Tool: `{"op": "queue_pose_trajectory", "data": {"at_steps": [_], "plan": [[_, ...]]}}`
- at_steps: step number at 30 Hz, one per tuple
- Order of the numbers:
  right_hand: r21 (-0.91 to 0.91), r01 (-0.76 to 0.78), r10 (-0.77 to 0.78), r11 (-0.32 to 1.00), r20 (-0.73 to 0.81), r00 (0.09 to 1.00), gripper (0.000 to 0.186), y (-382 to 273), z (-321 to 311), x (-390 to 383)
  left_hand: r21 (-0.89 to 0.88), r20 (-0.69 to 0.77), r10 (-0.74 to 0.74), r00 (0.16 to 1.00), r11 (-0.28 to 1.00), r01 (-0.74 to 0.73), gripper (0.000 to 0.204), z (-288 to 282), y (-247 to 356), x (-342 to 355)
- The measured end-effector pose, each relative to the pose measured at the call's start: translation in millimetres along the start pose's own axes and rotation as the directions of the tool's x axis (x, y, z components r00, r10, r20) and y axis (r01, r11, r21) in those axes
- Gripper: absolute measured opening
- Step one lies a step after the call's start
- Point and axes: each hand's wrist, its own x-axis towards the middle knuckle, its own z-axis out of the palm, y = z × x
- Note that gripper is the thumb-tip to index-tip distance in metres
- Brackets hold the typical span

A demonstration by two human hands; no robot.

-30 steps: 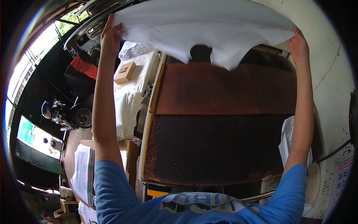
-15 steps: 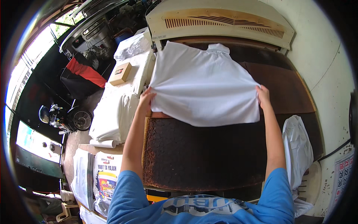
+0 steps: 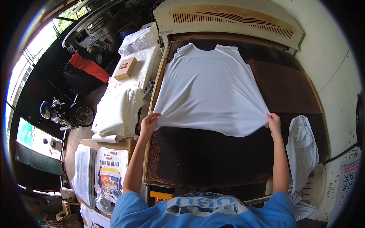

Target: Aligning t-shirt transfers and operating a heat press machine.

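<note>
A white shirt panel (image 3: 213, 89) lies spread over the dark, worn bed (image 3: 209, 159) of a large press, its neckline at the far end. My left hand (image 3: 148, 125) pinches the panel's near left corner between thumb and fingers. At the opposite near corner, my right hand (image 3: 273, 123) grips the cloth the same way. Between my hands the near edge hangs in a shallow curve, and creases fan inward from both corners. Under the panel's right side a brown sheet (image 3: 285, 87) covers part of the bed.
The cream slotted hood (image 3: 232, 19) stands behind the bed. A crumpled white garment (image 3: 302, 148) hangs over the right edge. At left, white cloth stacks (image 3: 116, 110) carry a small box (image 3: 125, 68); printed white pieces (image 3: 111, 171) sit nearer. A motorcycle (image 3: 66, 114) stands farther left.
Both hands have come down toward me, pulling the panel's near corners. The shirt panel now lies flatter, its neckline and shoulders unfolded at the far end. The view has shifted slightly.
</note>
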Motion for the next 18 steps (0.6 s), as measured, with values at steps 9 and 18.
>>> {"op": "queue_pose_trajectory", "data": {"at_steps": [9,18], "plan": [[-0.037,0.052,-0.058,0.998,-0.195,0.979,0.024,-5,-24,-50,0.209,-0.308,-0.003,0.951,0.975,0.071,0.014,15,24,-73],[-0.44,0.112,-0.239,0.891,-0.247,0.939,0.017,-8,-20,-75,0.557,-0.297,0.053,0.953,0.82,0.128,0.018,5,13,-106]]}}
